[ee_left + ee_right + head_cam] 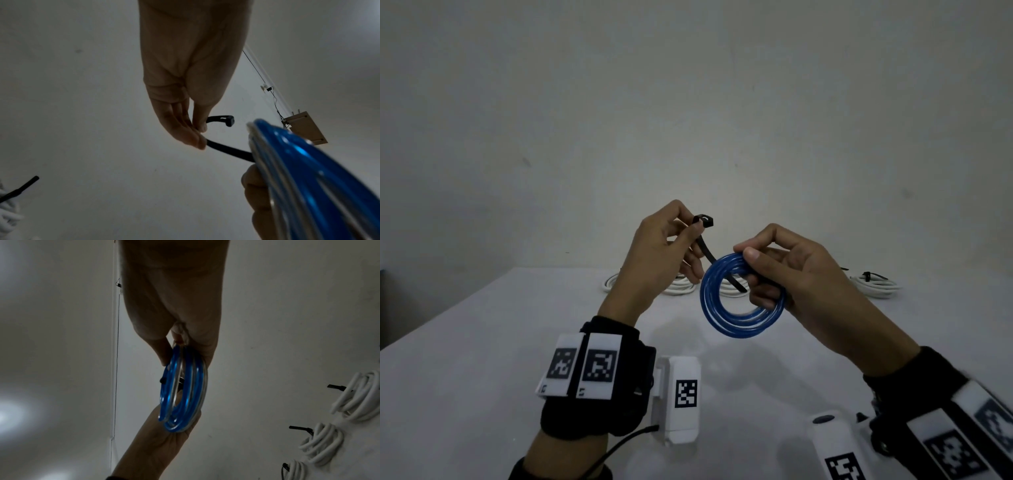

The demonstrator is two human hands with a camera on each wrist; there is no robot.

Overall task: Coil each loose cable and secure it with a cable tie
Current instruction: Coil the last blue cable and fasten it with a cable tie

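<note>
A blue cable (pixel 726 318) wound into a round coil hangs in the air above the white table (pixel 482 342). My right hand (pixel 784 267) pinches the coil's upper right side between thumb and fingers. A black cable tie (pixel 705 240) runs from my left hand (pixel 664 250) down through the coil's middle. The left hand pinches the tie just below its square head (pixel 229 121). In the left wrist view the tie's strap (pixel 230 151) passes behind the blue coil (pixel 308 178). From the right wrist the coil (pixel 183 389) shows edge-on.
Three white cable coils, each bound with a black tie, lie at the table's far side (pixel 681 284) (pixel 876 284) (pixel 320 443). A pale wall rises behind the table. A wooden bracket (pixel 304 128) with a thin wire hangs on a wall.
</note>
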